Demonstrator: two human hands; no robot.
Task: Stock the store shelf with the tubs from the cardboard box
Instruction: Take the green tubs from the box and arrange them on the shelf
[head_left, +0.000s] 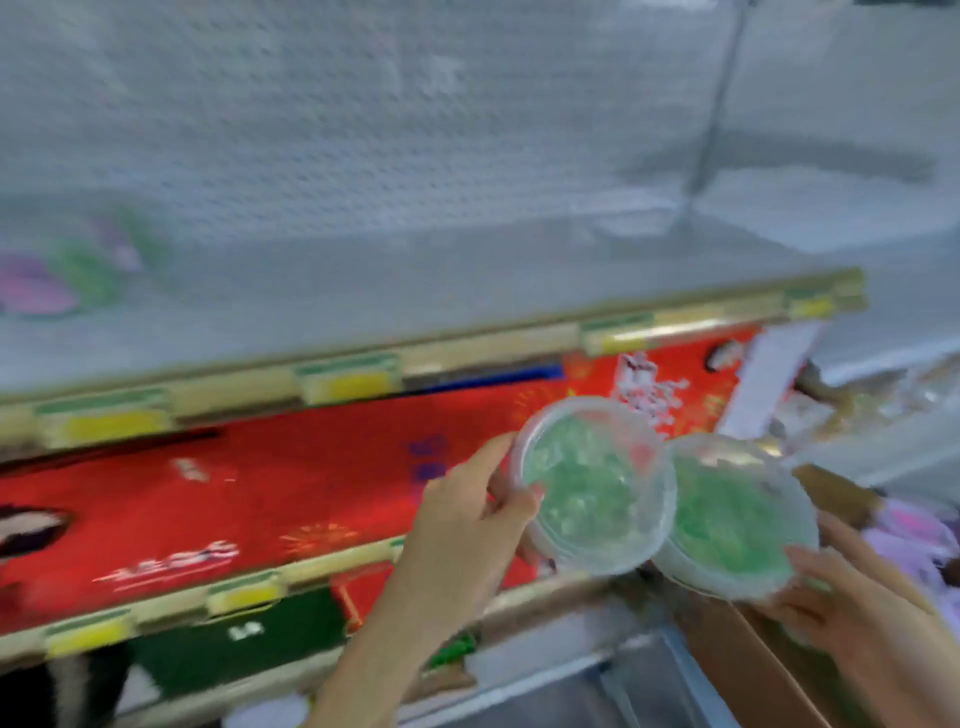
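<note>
The picture is motion-blurred. My left hand (470, 525) grips a clear round tub (592, 483) with green contents, lid tilted toward me, in front of the shelf edge. My right hand (852, 618) holds a second clear tub (737, 519) of green contents just to the right, and the two tubs' rims touch or overlap. Both tubs hover above the cardboard box (748, 660) at the lower right. The white store shelf (415, 275) above is mostly bare, and blurred pink and green tubs (62, 275) sit at its far left.
A shelf rail with yellow price tags (348, 379) runs across the middle. Red gift boxes (260, 499) fill the shelf below, with another tagged rail (244, 592) under them. Pink packaged goods (919, 535) lie at the right edge. A metal upright (711, 130) divides the shelf back.
</note>
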